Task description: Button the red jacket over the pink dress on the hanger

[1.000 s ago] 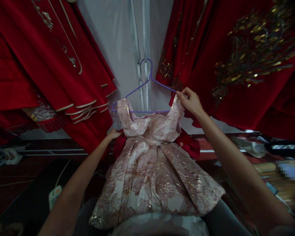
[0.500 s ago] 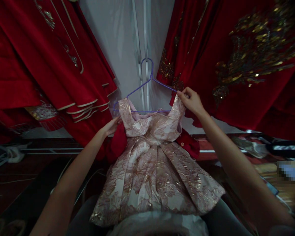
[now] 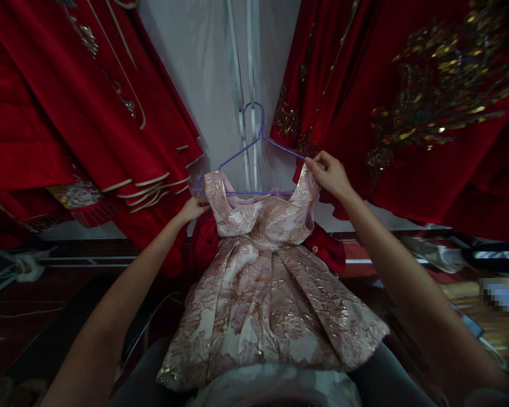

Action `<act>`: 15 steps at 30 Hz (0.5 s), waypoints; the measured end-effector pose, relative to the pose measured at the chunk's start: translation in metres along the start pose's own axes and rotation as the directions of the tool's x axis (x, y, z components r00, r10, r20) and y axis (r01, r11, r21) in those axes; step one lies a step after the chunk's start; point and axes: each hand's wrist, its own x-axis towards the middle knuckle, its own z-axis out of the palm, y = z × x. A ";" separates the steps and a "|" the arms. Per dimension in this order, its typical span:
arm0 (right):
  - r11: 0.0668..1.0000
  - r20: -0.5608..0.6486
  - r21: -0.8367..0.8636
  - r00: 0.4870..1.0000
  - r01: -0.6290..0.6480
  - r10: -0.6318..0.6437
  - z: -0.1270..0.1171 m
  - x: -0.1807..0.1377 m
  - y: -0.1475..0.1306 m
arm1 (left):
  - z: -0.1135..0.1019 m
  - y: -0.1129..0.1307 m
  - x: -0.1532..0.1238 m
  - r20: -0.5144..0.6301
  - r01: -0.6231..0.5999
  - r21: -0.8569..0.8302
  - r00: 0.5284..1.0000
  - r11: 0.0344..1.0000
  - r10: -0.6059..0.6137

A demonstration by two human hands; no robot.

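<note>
A small pink and white brocade dress (image 3: 254, 282) with gold threads hangs front up on a thin purple hanger (image 3: 240, 151). Its wide straps lie over the hanger's two ends. At the right strap, my right hand (image 3: 331, 174) pinches the fabric between thumb and fingers, close against the hanger. My left hand (image 3: 193, 209) is beside the left strap, just under the hanger's left end. Its fingers are closed at the dress's edge; what they grip is partly hidden. Red puffed fabric (image 3: 204, 242) shows behind the dress at both sides.
Red garments hang on both sides, with pale piping on the left one (image 3: 110, 102) and gold sequins on the right one (image 3: 441, 85). White straps (image 3: 251, 68) hang before a pale wall (image 3: 186, 62). My legs are under the dress hem.
My left hand has risen slightly and moved in toward the left strap, off the red fabric. My right hand stays on the right strap, and the dress has barely moved.
</note>
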 end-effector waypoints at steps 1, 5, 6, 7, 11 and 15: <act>1.000 0.000 0.003 1.000 0.001 -0.001 0.000 0.000 0.000 | 0.000 0.001 0.000 -0.009 -0.048 -0.007 0.999 0.999 0.048; 1.000 -0.005 -0.001 1.000 0.008 -0.008 0.001 0.000 0.000 | 0.000 0.002 -0.006 -0.018 -0.019 -0.004 1.000 1.000 0.019; 1.000 -0.006 -0.003 1.000 0.009 -0.009 0.001 0.000 0.000 | 0.001 0.002 -0.008 -0.019 0.004 0.008 1.000 1.000 -0.004; 1.000 -0.007 -0.005 1.000 0.011 -0.011 0.001 0.000 0.001 | 0.001 0.003 -0.010 -0.022 0.016 0.026 1.000 1.000 -0.016; 1.000 -0.008 -0.015 1.000 0.023 -0.023 0.001 0.000 0.001 | 0.003 0.005 -0.011 -0.107 0.037 0.139 0.994 0.990 -0.023; 0.999 -0.007 -0.032 1.000 0.014 -0.014 -0.001 0.000 0.000 | 0.010 0.007 -0.010 -0.040 0.125 0.007 0.991 0.992 -0.125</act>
